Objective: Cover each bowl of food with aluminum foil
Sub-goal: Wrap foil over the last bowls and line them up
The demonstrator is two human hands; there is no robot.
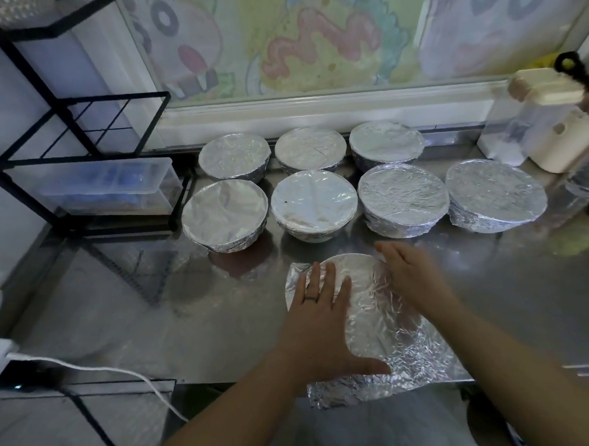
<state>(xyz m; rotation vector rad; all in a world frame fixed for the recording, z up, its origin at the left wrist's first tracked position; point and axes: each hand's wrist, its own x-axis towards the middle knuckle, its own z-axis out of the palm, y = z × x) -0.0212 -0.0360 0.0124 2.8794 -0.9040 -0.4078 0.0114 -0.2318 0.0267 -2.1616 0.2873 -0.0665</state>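
Observation:
A sheet of crinkled aluminum foil (pixel 387 334) lies over a bowl at the near edge of the steel counter (pixel 154 305); the bowl's round rim shows through the foil. My left hand (pixel 320 310) lies flat on the foil's left side, fingers straight, a ring on one finger. My right hand (pixel 412 274) presses with straight fingers on the foil's far right side. Foil corners stick out loose at the near edge. Behind stand several bowls wrapped tight in foil, among them one (pixel 314 201) in the front row and one (pixel 310 147) in the back row.
A black wire rack (pixel 76 132) with a clear plastic box (pixel 114 188) stands at the left. A white cable (pixel 89 366) runs along the near left edge. Clear containers with cream lids (pixel 547 117) stand at the far right by the window.

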